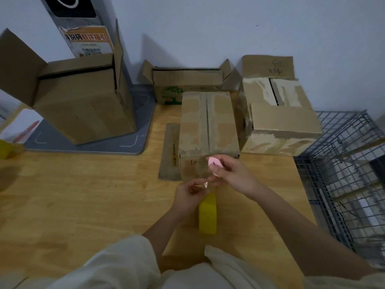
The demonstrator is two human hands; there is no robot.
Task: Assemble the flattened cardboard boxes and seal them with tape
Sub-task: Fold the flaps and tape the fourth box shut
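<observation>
A closed cardboard box (208, 130) stands in the middle of the wooden table (83, 195), its top flaps meeting along a central seam. Just in front of it, my right hand (233, 174) grips a small pink cutter (215, 163). My left hand (189, 195) holds a yellow tape roll (207, 215) and pinches the loose end of clear tape near the box's front face. A flat piece of cardboard (170, 151) lies beside the box's left side.
A tall open box (83, 101) stands at back left on a grey base plate (133, 142). A low open box (185, 80) sits against the wall. A worn box (279, 117) is at back right. A wire basket (343, 174) borders the table's right edge.
</observation>
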